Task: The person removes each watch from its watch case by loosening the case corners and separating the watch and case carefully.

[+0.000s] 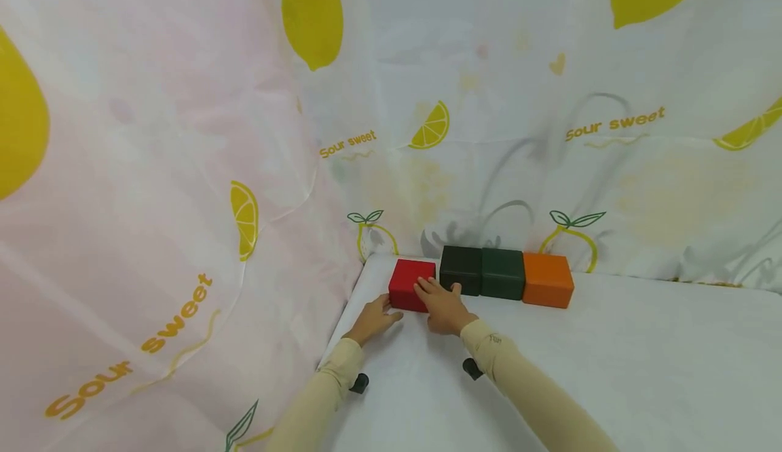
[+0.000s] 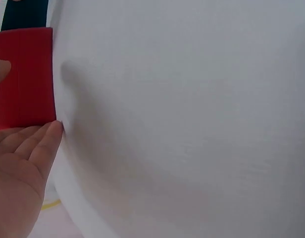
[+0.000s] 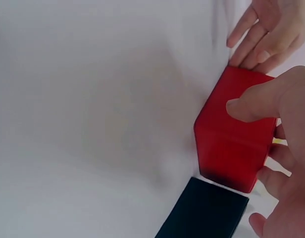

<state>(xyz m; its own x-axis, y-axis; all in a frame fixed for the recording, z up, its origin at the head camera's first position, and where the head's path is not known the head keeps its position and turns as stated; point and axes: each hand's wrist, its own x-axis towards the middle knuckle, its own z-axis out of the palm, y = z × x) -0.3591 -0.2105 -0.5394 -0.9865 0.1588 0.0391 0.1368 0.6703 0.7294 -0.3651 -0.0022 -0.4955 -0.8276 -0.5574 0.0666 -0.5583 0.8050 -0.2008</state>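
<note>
Two cream sleeves (image 1: 531,384) are seen nearest. On a white surface (image 1: 660,357), a red block (image 1: 406,274) is flanked by two hands: its left side is touched by the left hand (image 1: 370,319), fingers straight; its right part is touched by the right hand (image 1: 449,307), fingers and thumb spread apart. Right of the red block, past a narrow gap, three blocks are lined up: one black (image 1: 461,269), one dark green (image 1: 503,273), one orange (image 1: 548,279).

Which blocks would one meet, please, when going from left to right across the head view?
Red block, black block, green block, orange block.
</note>
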